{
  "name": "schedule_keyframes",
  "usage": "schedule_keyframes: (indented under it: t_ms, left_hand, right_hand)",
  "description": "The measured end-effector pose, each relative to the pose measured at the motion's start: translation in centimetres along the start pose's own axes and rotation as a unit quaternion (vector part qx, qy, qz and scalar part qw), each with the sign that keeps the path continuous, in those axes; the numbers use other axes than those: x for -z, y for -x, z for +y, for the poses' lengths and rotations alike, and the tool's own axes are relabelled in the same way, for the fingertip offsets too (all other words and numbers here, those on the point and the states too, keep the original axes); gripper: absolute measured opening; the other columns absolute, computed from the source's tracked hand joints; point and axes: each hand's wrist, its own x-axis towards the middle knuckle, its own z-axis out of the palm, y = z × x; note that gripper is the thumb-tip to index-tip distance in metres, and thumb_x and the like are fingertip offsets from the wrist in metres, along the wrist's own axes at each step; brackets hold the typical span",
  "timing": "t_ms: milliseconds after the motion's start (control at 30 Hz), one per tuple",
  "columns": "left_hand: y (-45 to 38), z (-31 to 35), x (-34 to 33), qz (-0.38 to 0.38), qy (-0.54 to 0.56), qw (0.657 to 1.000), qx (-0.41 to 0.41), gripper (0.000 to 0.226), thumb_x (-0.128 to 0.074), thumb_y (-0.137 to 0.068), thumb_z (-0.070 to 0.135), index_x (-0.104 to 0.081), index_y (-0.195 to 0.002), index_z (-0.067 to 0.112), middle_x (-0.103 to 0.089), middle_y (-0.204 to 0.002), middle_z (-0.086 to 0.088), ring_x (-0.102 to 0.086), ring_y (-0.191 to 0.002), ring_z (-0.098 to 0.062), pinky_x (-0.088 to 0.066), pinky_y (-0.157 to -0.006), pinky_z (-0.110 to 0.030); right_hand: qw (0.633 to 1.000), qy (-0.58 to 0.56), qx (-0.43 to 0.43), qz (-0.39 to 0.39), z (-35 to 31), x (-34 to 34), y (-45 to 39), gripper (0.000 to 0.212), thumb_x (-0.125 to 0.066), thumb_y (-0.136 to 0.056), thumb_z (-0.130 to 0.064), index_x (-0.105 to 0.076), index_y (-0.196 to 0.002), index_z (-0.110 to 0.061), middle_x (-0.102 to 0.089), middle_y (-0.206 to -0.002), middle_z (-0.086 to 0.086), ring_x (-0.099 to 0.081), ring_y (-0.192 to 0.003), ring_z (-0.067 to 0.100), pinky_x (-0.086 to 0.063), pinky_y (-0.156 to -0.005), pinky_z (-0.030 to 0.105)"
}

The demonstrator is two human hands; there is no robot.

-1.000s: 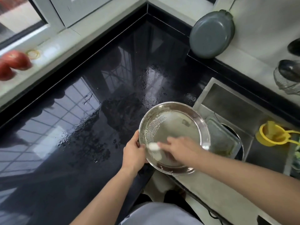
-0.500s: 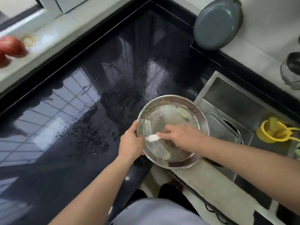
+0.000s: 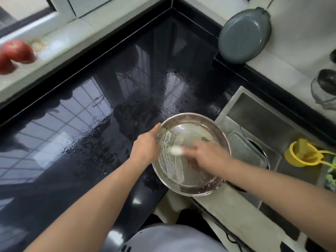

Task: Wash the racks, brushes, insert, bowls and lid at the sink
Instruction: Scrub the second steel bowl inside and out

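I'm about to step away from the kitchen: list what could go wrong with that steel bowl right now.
1. The steel bowl is soapy and overhangs the counter's front edge, steadied only by the left hand at its rim; it may slip and fall.
2. The right hand scrubs fast with a white scrubber, likely flinging suds onto the wet black counter.

A round, shallow stainless-steel bowl [image 3: 190, 153] sits tilted at the meeting of the wet black counter and the sink's left edge — its open side faces up. Soapy streaks and foam coat its inside. A small white scrubber [image 3: 176, 150] — blurred — lies against the inner wall on the left.
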Motion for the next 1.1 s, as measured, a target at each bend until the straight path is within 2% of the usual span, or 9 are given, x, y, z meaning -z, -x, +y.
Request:
schedule_keyframes:
  t_ms: [67,167,233,367,433,533,667,867,1100]
  left_hand:
    - [-0.2,-0.2,-0.2,0.001,0.0,1.0,0.01,0.078,-0.042,-0.095,0.009,-0.026,-0.158,0.053,-0.07,-0.112,-0.004,-0.065,-0.088,-0.028,-0.05,-0.071,-0.036]
    - [-0.4,-0.1,-0.5,0.006,0.008,1.0,0.017,0.075,-0.041,-0.097,0.012,-0.026,-0.156,0.056,-0.068,-0.104,-0.002,-0.063,-0.083,-0.026,-0.046,-0.07,-0.034]
    - [-0.4,0.1,-0.5,0.008,0.01,1.0,0.026,0.074,-0.04,-0.098,0.013,-0.026,-0.156,0.056,-0.067,-0.099,0.0,-0.062,-0.081,-0.024,-0.046,-0.07,-0.034]
    - [-0.3,0.0,-0.4,-0.005,0.011,0.999,0.031,0.076,-0.039,-0.097,0.011,-0.026,-0.156,0.056,-0.063,-0.089,0.006,-0.06,-0.073,-0.018,-0.044,-0.058,-0.031]
    - [-0.2,0.0,-0.6,0.003,0.038,0.998,0.041,0.07,-0.042,-0.098,0.018,-0.029,-0.155,0.057,-0.069,-0.105,0.005,-0.061,-0.081,-0.02,-0.051,-0.072,-0.034]
    - [1.2,0.1,-1.8,0.019,0.111,0.991,0.073,0.063,-0.045,-0.098,0.026,-0.035,-0.15,0.06,-0.069,-0.111,0.009,-0.064,-0.089,-0.019,-0.054,-0.086,-0.036]
    - [3.1,0.9,-4.1,0.015,0.241,0.96,0.141,0.033,-0.051,-0.09,0.043,-0.048,-0.117,0.061,-0.068,-0.098,0.006,-0.07,-0.085,-0.025,-0.064,-0.073,-0.047]
    - [3.3,2.2,-5.7,0.026,0.279,0.939,0.198,0.04,-0.048,-0.093,0.024,-0.035,-0.129,0.038,-0.061,-0.109,-0.007,-0.067,-0.088,-0.033,-0.064,-0.068,-0.053]
    - [4.0,4.0,-6.7,0.047,0.323,0.919,0.219,0.051,-0.043,-0.1,0.011,-0.029,-0.143,0.035,-0.054,-0.12,-0.014,-0.061,-0.094,-0.035,-0.064,-0.055,-0.05]
  right_hand:
    - [0.995,0.003,0.073,-0.074,-1.3,-1.6,2.3,0.047,-0.045,-0.102,-0.024,-0.044,-0.146,-0.042,-0.053,-0.106,0.001,-0.063,-0.081,0.032,-0.049,-0.064,0.04]
    - [0.991,-0.014,-0.123,0.047,1.9,-0.4,-0.3,0.043,-0.027,-0.104,-0.036,-0.049,-0.141,-0.043,-0.058,-0.109,0.002,-0.064,-0.085,0.03,-0.05,-0.07,0.038]
    - [0.987,-0.006,-0.145,0.064,1.2,-0.2,-1.0,0.044,-0.035,-0.104,-0.028,-0.045,-0.146,-0.037,-0.057,-0.113,0.005,-0.061,-0.084,0.031,-0.049,-0.07,0.038]
    - [0.998,-0.03,0.02,-0.048,-3.0,-2.5,2.0,0.045,-0.052,-0.099,-0.026,-0.045,-0.143,-0.035,-0.053,-0.099,0.004,-0.06,-0.073,0.03,-0.044,-0.06,0.036]
    - [0.99,-0.032,-0.132,0.026,-1.1,-1.7,1.2,0.042,-0.038,-0.104,-0.039,-0.044,-0.145,-0.037,-0.054,-0.112,0.005,-0.064,-0.094,0.034,-0.048,-0.073,0.038]
    - [0.96,-0.004,-0.276,0.057,-1.3,-0.5,1.2,0.048,-0.034,-0.106,-0.017,-0.034,-0.153,-0.026,-0.05,-0.131,0.01,-0.062,-0.107,0.035,-0.051,-0.086,0.042]
    - [0.984,-0.049,-0.173,-0.011,-7.0,-0.9,5.0,0.051,-0.048,-0.096,-0.002,-0.041,-0.144,-0.018,-0.043,-0.116,0.01,-0.059,-0.081,0.03,-0.04,-0.064,0.039]
    - [0.916,-0.021,-0.399,0.021,-2.0,-0.2,6.4,0.045,-0.044,-0.099,-0.001,-0.043,-0.143,-0.009,-0.036,-0.137,0.013,-0.066,-0.099,0.029,-0.044,-0.071,0.034]
    - [0.927,-0.14,-0.347,-0.033,-6.2,-1.0,5.9,0.038,-0.049,-0.098,-0.01,-0.047,-0.137,-0.006,-0.039,-0.134,0.014,-0.059,-0.111,0.035,-0.044,-0.082,0.039]
